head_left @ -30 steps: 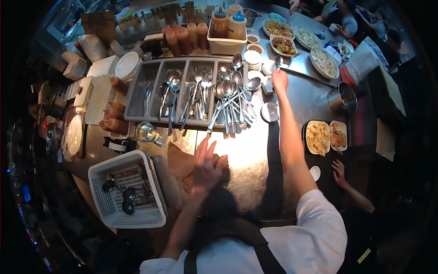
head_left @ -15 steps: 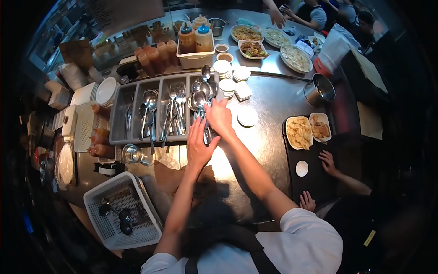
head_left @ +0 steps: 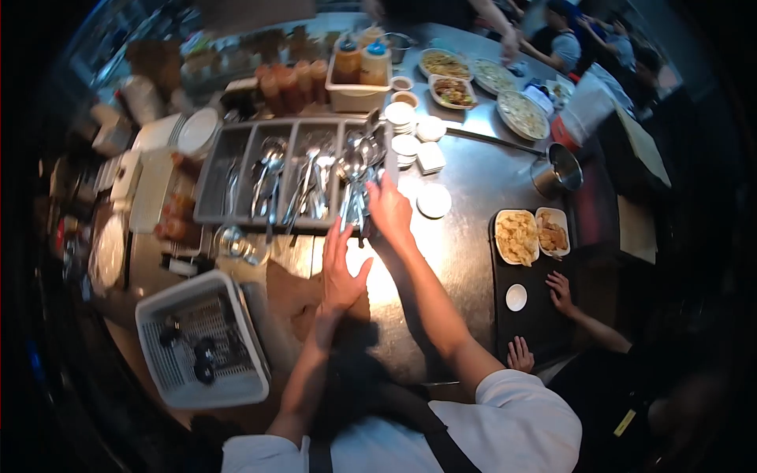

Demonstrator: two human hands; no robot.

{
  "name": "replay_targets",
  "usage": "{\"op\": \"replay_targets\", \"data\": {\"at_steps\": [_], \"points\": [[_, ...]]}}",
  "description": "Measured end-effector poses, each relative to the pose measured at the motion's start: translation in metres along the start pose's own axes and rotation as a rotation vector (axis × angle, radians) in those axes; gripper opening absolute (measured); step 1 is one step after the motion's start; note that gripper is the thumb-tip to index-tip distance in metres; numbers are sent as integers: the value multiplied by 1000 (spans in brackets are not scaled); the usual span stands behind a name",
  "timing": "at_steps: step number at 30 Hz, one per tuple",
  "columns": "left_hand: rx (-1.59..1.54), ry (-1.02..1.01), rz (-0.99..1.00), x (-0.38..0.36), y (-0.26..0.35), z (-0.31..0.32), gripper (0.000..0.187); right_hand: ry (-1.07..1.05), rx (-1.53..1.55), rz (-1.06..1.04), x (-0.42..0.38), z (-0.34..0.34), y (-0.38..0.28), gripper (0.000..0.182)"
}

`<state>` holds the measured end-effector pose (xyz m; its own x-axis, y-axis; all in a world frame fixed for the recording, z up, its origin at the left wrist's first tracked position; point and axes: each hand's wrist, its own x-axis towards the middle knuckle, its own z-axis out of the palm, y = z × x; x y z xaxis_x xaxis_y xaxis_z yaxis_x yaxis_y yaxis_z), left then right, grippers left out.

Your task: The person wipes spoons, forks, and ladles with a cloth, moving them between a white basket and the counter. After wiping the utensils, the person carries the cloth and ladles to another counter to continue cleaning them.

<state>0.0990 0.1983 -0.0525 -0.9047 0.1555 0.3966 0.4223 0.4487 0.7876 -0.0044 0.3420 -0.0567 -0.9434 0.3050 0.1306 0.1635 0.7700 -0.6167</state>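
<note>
A grey cutlery tray (head_left: 214, 191) lies ahead of me, split into long compartments. Its rightmost compartment holds a heap of spoons (head_left: 352, 164), bowls pointing away from me. My right hand (head_left: 392, 211) rests at the near right corner of this compartment, fingers stretched along the spoon handles. Closer to me, my left hand (head_left: 342, 276) hovers at the tray's front edge with fingers extended, thumb apart and nothing in it. Forks (head_left: 317, 173) fill the compartment beside the spoons, and larger serving spoons (head_left: 270, 162) lie one further left.
A white perforated basket (head_left: 256, 370) with a few dark ladles stands at lower left. Small white dishes (head_left: 434, 201) are stacked right of the tray. Another person's hands rest on a black tray (head_left: 544, 331) with fried food. Sauce bottles (head_left: 296, 83) and filled plates (head_left: 522, 117) line the back.
My left hand has drawn back toward me from the spoon handles. My right hand stays by the spoons. The view has shifted slightly, and a person's arm at the back now reaches over the plates.
</note>
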Motion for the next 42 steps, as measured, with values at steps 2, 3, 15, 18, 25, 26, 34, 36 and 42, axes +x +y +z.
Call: {"op": "replay_targets", "data": {"at_steps": [2,3,15,18,25,26,34,36,42], "points": [[-38,9,-73,-42,9,-16,63,-92,19,59,3,12,18,38],[-28,-35,-90,-66,18,-31,62,-32,66,-72,-2,5,21,41],[133,54,-290,-228,9,-292,26,-333,261,-280,-265,15,-113,27],[478,142,-618,-257,-53,-363,29,-434,342,-563,-311,55,-200,26],[804,51,-288,-254,-154,-469,39,-652,-355,-930,-331,157,-275,49],[789,47,-279,-252,-167,-473,39,-748,-460,-971,-332,160,-267,49],[456,-508,-499,-257,-160,-475,39,-1097,107,-437,-335,139,-284,36],[394,-481,-459,-255,-140,-463,41,-691,-41,-688,-332,152,-275,35],[597,-405,-487,-256,-155,-446,24,-807,-554,-650,-355,163,-254,30]]}}
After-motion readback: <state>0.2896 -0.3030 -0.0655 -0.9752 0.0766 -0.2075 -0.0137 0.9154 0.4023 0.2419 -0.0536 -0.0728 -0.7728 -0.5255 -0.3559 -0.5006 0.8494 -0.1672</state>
